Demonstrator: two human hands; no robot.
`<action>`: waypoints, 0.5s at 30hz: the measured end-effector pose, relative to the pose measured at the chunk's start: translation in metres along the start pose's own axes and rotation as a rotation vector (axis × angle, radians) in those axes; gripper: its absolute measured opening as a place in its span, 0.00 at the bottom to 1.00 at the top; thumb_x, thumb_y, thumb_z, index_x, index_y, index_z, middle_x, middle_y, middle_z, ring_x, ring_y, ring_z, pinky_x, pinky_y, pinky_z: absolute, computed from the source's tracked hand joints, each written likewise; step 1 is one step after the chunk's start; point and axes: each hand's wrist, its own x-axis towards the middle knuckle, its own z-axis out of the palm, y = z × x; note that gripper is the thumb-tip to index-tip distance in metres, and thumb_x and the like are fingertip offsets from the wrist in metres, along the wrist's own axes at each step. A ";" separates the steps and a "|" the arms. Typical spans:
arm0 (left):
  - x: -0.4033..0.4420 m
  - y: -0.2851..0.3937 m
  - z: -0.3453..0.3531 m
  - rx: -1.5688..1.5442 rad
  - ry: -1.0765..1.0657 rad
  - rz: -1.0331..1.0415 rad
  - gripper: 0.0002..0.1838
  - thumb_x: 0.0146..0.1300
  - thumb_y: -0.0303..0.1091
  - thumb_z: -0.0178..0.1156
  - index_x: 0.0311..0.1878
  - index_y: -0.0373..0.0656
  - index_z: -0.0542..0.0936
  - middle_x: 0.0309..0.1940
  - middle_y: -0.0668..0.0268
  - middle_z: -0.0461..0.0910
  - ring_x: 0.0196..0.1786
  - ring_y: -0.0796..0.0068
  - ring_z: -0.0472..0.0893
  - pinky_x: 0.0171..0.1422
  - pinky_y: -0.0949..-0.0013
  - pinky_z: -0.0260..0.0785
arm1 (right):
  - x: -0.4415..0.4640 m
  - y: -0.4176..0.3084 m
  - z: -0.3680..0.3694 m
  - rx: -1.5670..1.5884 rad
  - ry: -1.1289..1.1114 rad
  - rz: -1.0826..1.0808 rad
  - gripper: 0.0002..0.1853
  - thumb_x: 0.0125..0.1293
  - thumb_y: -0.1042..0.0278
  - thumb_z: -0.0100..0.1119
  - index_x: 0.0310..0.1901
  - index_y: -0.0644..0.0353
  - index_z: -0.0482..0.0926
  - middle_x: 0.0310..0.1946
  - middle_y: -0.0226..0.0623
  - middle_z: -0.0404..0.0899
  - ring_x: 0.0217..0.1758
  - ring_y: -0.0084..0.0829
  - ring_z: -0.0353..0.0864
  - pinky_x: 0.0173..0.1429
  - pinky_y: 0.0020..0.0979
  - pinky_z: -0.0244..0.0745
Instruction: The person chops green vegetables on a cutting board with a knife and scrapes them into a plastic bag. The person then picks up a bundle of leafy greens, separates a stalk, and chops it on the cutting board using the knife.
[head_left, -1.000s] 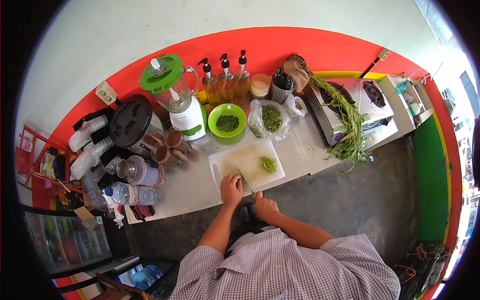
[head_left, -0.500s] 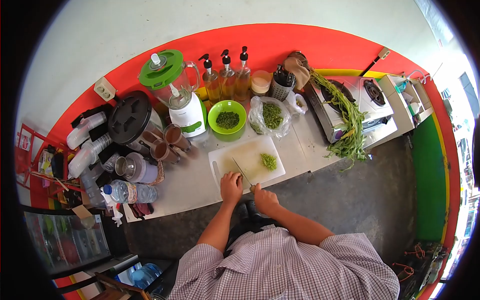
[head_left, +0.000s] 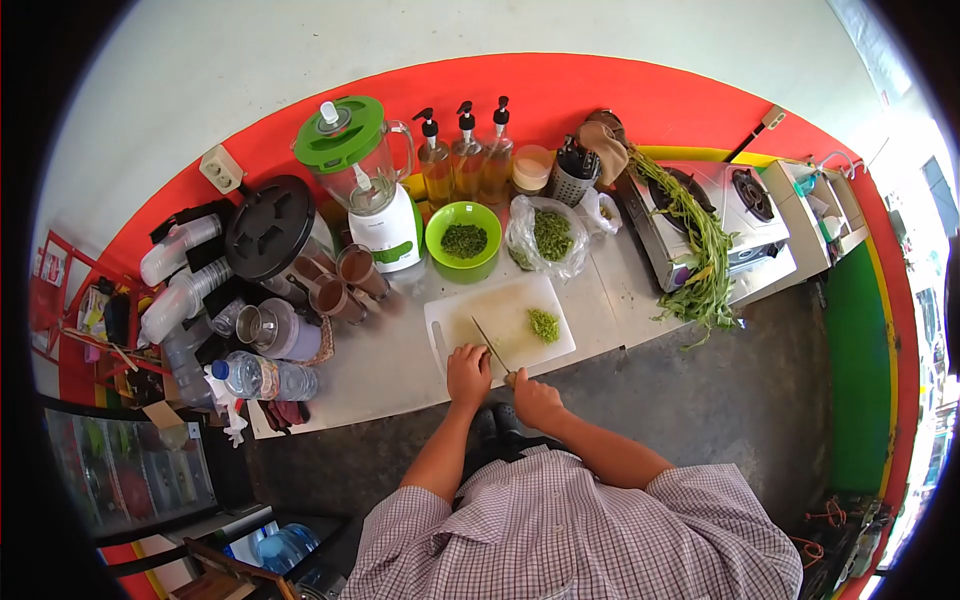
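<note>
My right hand (head_left: 538, 402) is closed round the handle of a knife (head_left: 492, 345), whose blade slants up and left across the white cutting board (head_left: 470, 308). On the board's near edge rests my left hand (head_left: 468, 374), its fingers curled close beside the blade. What lies under those fingers is too small and hidden to make out. A small heap of chopped green vegetable (head_left: 543, 325) sits on the right part of the board. Behind the board stand a green bowl (head_left: 486, 213) with chopped greens in it and a clear plastic bag (head_left: 575, 262) of green pieces.
Left of the board are brown cups (head_left: 340, 300), a blender (head_left: 385, 232) and a water bottle (head_left: 262, 380). Pump bottles (head_left: 467, 160) line the wall. At the right, long leafy stems (head_left: 705, 240) drape over a gas stove (head_left: 755, 222) and the table's edge.
The whole view has shifted slightly, so the table appears a little further right. Both hands and the knife keep nearly the same places on the board.
</note>
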 end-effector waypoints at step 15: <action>-0.001 0.013 0.007 0.079 0.032 -0.072 0.03 0.64 0.31 0.65 0.39 0.44 0.84 0.38 0.63 0.81 0.46 0.55 0.79 0.50 0.54 0.69 | 0.010 0.032 0.017 0.034 0.155 -0.008 0.19 0.70 0.67 0.51 0.59 0.65 0.66 0.38 0.58 0.87 0.42 0.58 0.89 0.46 0.55 0.83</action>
